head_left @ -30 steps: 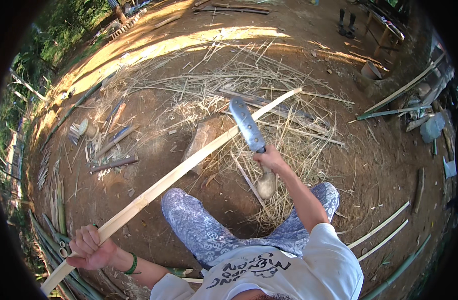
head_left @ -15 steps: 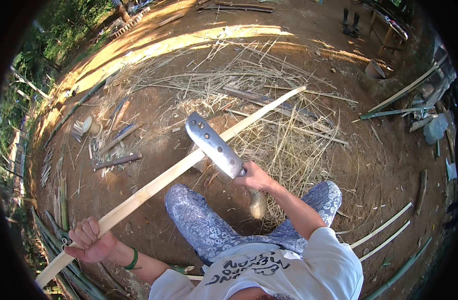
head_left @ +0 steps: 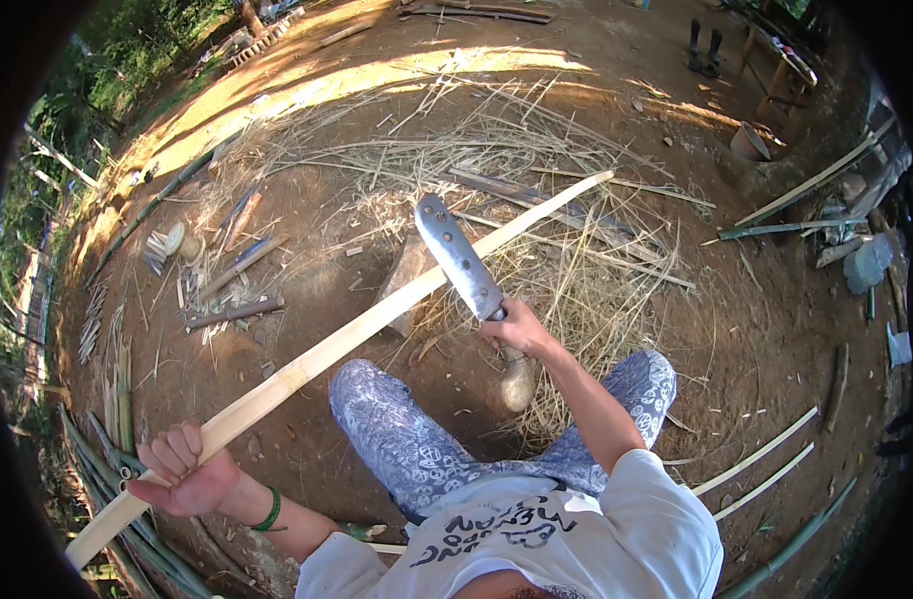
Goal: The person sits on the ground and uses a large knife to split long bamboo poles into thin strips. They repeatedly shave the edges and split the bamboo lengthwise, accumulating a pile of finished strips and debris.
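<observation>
Head view, looking down, from where I stand: a person is low to the ground, knees apart in patterned trousers [head_left: 402, 431], working on a long pale strip [head_left: 307, 367], seemingly split bamboo. The broad knife [head_left: 455, 255] has just moved up along the strip: half a second ago its blade crossed nearer the person, and now it lies across the farther half. The right hand [head_left: 521, 331] is clenched around the knife's grip, with the handle's bulbous wooden end [head_left: 517, 384] hanging toward the person. The left hand [head_left: 189, 471] stays wrapped around the strip's near end. I judge this to be a repeated stroke along a piece held steady; whether the blade is cutting, I cannot tell.

The strip runs diagonally from lower left to upper middle, passing over a wooden block [head_left: 405, 285]; whether they touch is unclear. Underneath spreads brown earth [head_left: 766, 369], with a tangle of straw-coloured shavings [head_left: 576, 290] beyond the knees. Green poles [head_left: 162, 539] lie at lower left, a pale spool [head_left: 184, 242] farther up. At upper right are a bucket [head_left: 748, 142] and dark boots [head_left: 714, 52]; leafy greenery [head_left: 127, 80] borders the upper left.
</observation>
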The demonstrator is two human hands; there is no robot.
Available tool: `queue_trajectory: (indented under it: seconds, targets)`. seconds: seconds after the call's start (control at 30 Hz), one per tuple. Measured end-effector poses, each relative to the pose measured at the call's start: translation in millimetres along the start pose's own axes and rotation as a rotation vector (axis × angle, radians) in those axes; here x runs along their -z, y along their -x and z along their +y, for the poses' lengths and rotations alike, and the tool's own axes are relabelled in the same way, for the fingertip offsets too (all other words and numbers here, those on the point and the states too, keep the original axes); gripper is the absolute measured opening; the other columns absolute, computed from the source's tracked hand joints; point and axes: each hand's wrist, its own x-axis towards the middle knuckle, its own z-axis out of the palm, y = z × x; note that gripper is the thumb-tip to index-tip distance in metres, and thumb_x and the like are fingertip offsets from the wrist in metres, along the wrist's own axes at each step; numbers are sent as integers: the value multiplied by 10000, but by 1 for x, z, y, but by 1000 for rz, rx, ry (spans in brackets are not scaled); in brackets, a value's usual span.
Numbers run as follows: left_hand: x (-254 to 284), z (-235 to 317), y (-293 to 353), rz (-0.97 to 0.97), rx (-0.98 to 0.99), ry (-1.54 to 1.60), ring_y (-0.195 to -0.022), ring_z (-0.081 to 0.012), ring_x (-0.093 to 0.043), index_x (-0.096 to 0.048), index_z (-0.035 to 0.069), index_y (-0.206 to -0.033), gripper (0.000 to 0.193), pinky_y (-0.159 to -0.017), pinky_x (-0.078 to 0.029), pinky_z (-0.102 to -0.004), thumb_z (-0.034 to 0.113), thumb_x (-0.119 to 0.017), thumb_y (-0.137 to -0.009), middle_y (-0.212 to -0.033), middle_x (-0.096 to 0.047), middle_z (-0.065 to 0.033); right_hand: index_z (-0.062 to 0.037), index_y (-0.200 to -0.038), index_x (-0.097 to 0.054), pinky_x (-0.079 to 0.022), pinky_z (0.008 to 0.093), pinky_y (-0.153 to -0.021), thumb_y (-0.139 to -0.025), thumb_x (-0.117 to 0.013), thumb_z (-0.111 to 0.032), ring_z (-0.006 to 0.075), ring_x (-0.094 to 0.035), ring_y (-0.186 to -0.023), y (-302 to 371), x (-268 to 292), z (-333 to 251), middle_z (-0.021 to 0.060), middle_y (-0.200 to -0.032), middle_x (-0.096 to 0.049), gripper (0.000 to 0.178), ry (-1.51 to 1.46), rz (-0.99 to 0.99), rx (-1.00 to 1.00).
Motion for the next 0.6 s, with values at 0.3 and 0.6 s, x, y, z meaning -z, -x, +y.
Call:
queue_trajectory:
  seconds: [0.3,0.6]
  targets:
    - [3,-13,-5,-19,9,43,-509,-94,-207,-272,176,-627,550,-536,-181,-285,485,-516,-1010,-536,-237,51,52,-904,-670,-498,341,-600,-778,-732,-130,173,-618,-625,-62,82,73,99,-736,-670,230,-86,473,-54]
    - [-6,-3,-4,-48,16,5,-509,-89,-200,-267,181,-627,559,-521,-177,-276,501,-523,-1007,-524,-225,55,45,-894,-656,-494,337,-608,-766,-702,-127,176,-616,-637,-23,54,51,103,-746,-672,219,-145,268,-87]
